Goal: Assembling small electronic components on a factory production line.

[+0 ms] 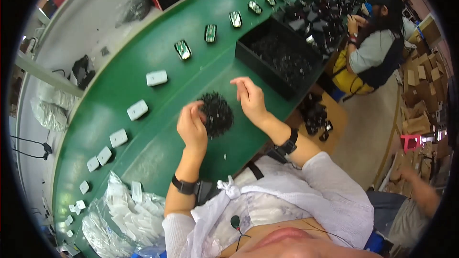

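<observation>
A heap of small black parts [217,114] lies on the green work surface [158,155] between my hands. My left hand [192,128] is at the heap's left edge, fingers loosely curved with their tips against it; I see nothing held in it. Just right of and beyond the heap, my right hand [250,99] is raised with its fingers stretched out, apart from the parts and holding nothing. A black open box [244,52] with more small black parts in it stands close beyond my right hand.
White plastic cases [137,110] and black housings with green circuit boards [182,50] form a curved row across the far side. A clear bag of white parts [129,215] lies at lower left. A co-worker [375,43] sits at right beside piled black parts [320,14].
</observation>
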Tool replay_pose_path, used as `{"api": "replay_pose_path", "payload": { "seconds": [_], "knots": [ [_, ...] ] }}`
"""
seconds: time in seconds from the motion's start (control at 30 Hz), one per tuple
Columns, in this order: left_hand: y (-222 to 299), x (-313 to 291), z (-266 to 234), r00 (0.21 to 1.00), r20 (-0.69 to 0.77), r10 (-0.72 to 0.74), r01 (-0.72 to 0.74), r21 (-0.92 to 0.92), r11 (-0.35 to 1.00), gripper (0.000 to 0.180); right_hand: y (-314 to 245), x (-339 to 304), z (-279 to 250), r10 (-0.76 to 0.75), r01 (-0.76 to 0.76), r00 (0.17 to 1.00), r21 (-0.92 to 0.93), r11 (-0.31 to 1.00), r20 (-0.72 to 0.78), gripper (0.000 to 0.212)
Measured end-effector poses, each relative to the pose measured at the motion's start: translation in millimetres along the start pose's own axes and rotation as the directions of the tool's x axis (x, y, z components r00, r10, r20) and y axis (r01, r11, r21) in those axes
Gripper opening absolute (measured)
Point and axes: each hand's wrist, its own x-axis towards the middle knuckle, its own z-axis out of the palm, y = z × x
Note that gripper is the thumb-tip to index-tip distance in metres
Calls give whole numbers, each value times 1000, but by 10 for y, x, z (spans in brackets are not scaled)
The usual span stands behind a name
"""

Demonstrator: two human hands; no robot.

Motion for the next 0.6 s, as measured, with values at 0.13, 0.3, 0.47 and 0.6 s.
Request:
{"api": "replay_pose_path", "payload": {
  "seconds": [0.13,0.3,0.47,0.6],
  "knots": [
    [303,82,281,995,-78,-56,36,-237,971,20,-218,307,23,81,-78,997,342,936,5,23],
    [564,483,434,883,-234,407,-341,276,899,21,-320,546,-222,9,-95,979,423,901,202,23],
    [675,364,150,974,-129,-184,204,167,965,16,-324,767,-574,35,-173,941,388,905,338,22],
    [844,248,-71,954,-242,-175,245,299,922,18,-415,953,-749,40,-289,856,413,863,515,22]
  ]
}}
